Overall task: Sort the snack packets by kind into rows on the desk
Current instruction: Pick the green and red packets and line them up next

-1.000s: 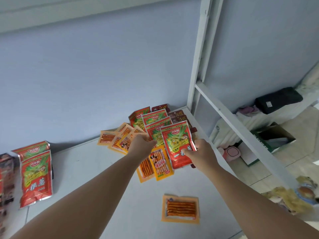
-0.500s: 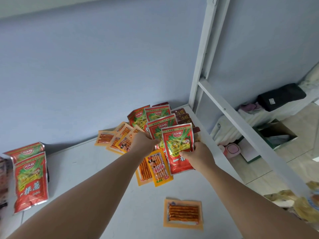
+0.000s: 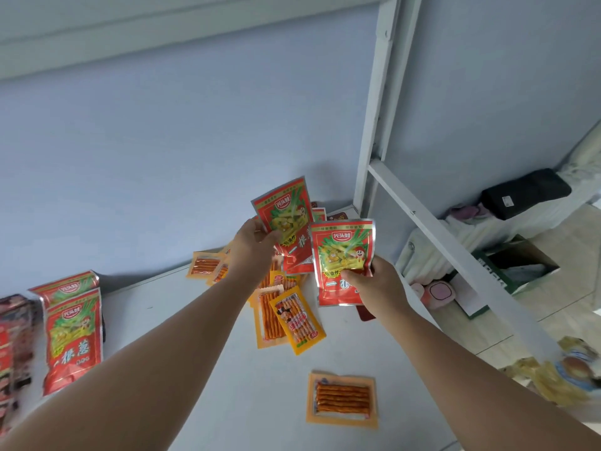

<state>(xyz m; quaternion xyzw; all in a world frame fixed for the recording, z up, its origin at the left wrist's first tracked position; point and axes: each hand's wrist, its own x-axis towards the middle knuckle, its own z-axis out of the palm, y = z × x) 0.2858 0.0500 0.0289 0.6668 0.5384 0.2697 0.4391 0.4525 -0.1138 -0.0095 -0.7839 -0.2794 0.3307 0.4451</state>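
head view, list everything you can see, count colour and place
desk: one, white, against the blue wall
red-and-green packets: two, overlapping, desk's left side
dark packets: count unclear, far left edge
orange stick packet: one, alone, near desk edge
mixed pile: several orange and yellow packets, mid-desk
bed frame: one, white, right of desk
black bag: one, far right
left hand: holds upper packet, red-and-green, above the pile
right hand: holds lower packet, red-and-green, beside it
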